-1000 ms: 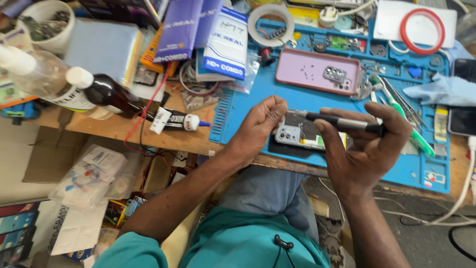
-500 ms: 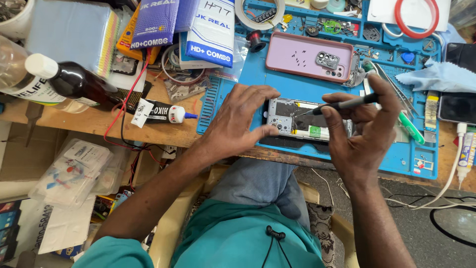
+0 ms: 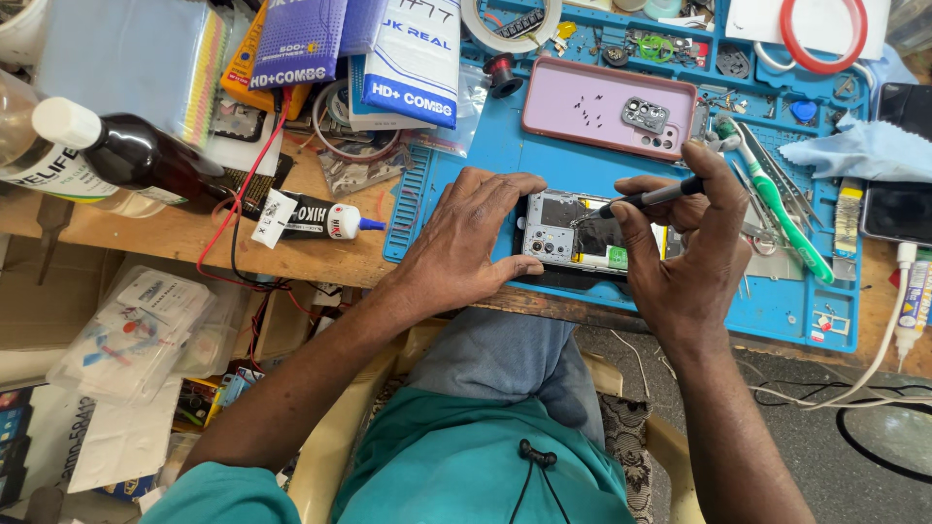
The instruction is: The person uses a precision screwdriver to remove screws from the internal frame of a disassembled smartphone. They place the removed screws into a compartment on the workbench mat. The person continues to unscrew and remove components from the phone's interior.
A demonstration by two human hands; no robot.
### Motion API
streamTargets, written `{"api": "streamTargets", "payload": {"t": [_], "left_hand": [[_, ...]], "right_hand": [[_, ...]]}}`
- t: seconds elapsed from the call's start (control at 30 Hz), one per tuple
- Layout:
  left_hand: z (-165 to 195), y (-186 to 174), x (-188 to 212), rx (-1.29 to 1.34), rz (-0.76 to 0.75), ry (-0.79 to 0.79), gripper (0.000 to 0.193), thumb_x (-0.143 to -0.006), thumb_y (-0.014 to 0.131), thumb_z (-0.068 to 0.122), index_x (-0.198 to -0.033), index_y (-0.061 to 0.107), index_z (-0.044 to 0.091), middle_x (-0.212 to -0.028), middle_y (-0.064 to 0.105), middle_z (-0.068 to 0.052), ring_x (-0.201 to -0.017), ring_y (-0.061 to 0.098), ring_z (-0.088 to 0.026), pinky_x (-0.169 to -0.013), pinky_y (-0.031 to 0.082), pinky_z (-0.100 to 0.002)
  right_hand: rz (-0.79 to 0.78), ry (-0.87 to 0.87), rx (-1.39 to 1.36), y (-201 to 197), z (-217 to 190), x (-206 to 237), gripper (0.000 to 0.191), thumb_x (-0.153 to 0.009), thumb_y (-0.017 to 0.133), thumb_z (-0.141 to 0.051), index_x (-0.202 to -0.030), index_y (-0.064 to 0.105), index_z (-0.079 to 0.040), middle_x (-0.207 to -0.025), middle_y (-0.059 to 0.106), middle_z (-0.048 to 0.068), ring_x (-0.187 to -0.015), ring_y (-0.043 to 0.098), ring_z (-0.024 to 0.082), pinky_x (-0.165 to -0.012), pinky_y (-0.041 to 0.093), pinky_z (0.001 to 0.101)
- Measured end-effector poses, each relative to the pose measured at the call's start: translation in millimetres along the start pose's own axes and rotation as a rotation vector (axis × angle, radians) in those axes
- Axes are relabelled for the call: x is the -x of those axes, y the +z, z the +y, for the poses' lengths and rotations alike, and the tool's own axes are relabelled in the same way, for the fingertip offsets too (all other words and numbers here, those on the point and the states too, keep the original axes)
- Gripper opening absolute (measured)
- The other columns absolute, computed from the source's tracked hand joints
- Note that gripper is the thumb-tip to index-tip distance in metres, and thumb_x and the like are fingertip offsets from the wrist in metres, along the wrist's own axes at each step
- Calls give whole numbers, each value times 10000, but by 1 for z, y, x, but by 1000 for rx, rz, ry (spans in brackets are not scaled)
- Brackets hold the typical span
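The left hand (image 3: 466,243) lies flat, fingers pressed over the end of an opened phone (image 3: 573,238) whose bare circuit board and metal shields show between both hands on a blue ribbed rubber mat (image 3: 466,184). The right hand (image 3: 684,262) pinches a slim black screwdriver (image 3: 646,199), tip down on the board. Just beyond the hands lies a smooth lilac back cover (image 3: 592,102) dotted with tiny dark screws

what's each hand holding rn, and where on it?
Right hand grips a thin black screwdriver along its shaft, tip on the opened phone. Left hand holds nothing; it presses the phone's left end against the blue mat.
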State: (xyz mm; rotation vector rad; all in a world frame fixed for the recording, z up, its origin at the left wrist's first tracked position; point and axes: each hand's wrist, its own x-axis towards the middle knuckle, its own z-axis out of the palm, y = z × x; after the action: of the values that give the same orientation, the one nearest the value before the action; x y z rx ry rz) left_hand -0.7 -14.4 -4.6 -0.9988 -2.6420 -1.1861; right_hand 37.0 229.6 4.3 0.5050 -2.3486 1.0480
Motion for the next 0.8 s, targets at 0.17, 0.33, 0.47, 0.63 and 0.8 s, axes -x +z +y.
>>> {"api": "streamTargets", "payload": {"t": [0.17,0.33,0.47,0.63,0.8], "left_hand": [[-2,1,0,4,-10,-11,855,-743,899,349,-1431,489,52,-1409,571,-130,-1282,491,-339,-1118,388,-479],[-1,0,1,0,-5,-7,855,-750,888,348,-1444,482,59,-1397,583,-130,-1273,493,-337,-1118,394,-483],[0,-1,0,9,-11,-4,848,-758,886,356,-1442,482,58,-1375,589,-129,-1255,498,-339,-1099,396,-485],[-1,-1,1,-10,-10,13,768,-787,859,348,-1432,519,107,-1403,580,-130,-1264,498,-348,-1096,402,-488],[0,2,2,-114,-7,120,495,-851,809,311,-1328,686,272,-1469,539,-131,-1249,493,-343,-1053,408,-486]], "right_hand": [[-24,-12,12,1,-2,-4,600,-1129,725,-1,-1524,284,-101,-1150,753,174,-1101,771,218,-928,658,302],[-57,-29,86,-1,-14,-18,590,-1022,798,-33,-1492,442,-67,-1125,757,139,-1055,767,203,-895,642,320],[-160,-87,18,-7,-25,-33,531,-914,734,26,-1395,519,-32,-1168,743,181,-1057,741,256,-852,626,363],[-72,77,71,-3,-32,-43,512,-939,852,-75,-1389,607,-90,-981,764,132,-875,763,180,-759,633,339],[-114,-116,51,-5,-25,-39,487,-953,811,-35,-1391,608,-101,-1142,751,149,-980,762,209,-864,635,342]]}}
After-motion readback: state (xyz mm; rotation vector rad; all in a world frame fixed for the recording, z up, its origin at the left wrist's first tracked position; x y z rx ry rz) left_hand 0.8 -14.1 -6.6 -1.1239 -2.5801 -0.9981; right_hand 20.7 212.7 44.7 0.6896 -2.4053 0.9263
